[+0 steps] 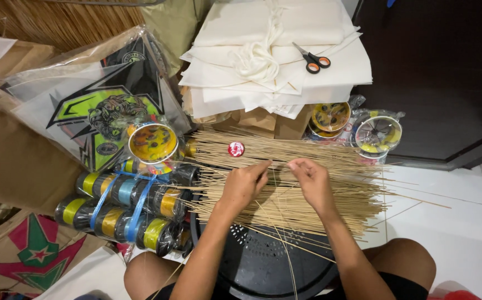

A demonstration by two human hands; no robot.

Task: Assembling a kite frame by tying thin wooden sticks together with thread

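The left hand (243, 183) rests with its fingers curled, the grip pinching a thin stick from the pile of bamboo sticks (285, 178). The right hand (313, 180) lies just beside it, its grip pressed together on another stick, seemingly to pick singles out. The pile lies fanned across a black stool (263, 261) before the knees. Left stand bundled string spools (124, 208); scissors (312, 58) lie on folded paper (285, 33) beyond.
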